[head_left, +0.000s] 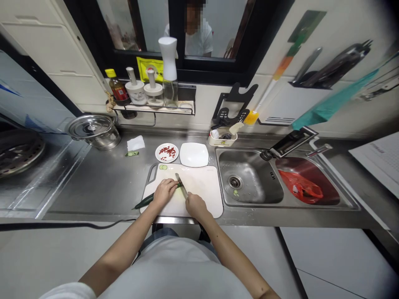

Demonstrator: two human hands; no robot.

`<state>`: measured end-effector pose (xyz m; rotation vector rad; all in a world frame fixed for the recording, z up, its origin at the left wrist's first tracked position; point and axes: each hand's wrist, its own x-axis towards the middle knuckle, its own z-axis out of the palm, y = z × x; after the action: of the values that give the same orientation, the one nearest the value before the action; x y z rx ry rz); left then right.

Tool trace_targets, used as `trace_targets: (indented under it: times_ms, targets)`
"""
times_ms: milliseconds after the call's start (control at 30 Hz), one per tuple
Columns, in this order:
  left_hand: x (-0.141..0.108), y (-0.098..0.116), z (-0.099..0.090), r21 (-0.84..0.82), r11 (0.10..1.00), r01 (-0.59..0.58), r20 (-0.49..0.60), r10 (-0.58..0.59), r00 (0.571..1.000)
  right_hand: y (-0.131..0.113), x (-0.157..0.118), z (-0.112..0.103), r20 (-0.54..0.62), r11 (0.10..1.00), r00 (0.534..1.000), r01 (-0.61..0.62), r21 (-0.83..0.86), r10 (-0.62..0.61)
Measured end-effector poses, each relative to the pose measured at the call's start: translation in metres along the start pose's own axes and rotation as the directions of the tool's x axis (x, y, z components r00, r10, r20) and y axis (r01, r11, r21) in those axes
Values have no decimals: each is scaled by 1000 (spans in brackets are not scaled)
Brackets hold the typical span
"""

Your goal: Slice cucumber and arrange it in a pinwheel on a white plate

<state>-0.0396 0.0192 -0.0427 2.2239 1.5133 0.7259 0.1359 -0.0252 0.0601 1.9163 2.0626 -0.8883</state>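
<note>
cucumber: (146,201) i see it lying aslant on the cutting board (202,187), its tapered end poking past the board's left edge over the steel counter (90,182).
long axis: from the near left up toward the middle of the board, running under the left hand, the cut end on the right.
left hand: (166,192) on top of the cucumber, fingers bunched and closed over it close to the cut end; it is the nearer hand to the cucumber, which lies directly beneath it.
knife: (182,185) just right of the left fingertips, blade tip pointing away from the body and a little left, so its line crosses the cucumber's axis.
right hand: (195,206) fingers wrapped round the handle, on the near right of the left hand.
key relation: i judge it to be the narrow space between blade and left fingertips, along the cucumber's axis. whether the edge has entered the flesh i cannot tell from here.
slices: (163,167) a few pale green rounds at the board's far left, by its grey handle.
beyond the board: a round plate (158,154) with red pieces, a square white plate (193,155) to its right.
right of the board: the sink (252,176).
</note>
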Motion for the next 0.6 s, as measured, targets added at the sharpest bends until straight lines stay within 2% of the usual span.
trace_targets:
  times_ms: [300, 600]
  targets:
    - [0, 0, 0, -5, 1000, -10, -5, 10, 1000, 5, -10, 4, 57, 999, 997, -47, 6, 46]
    - [0, -2, 2, 2, 1000, -7, -12, 7, 1000, -1, 1, 6, 10, 1000, 1000, -17, -14, 17]
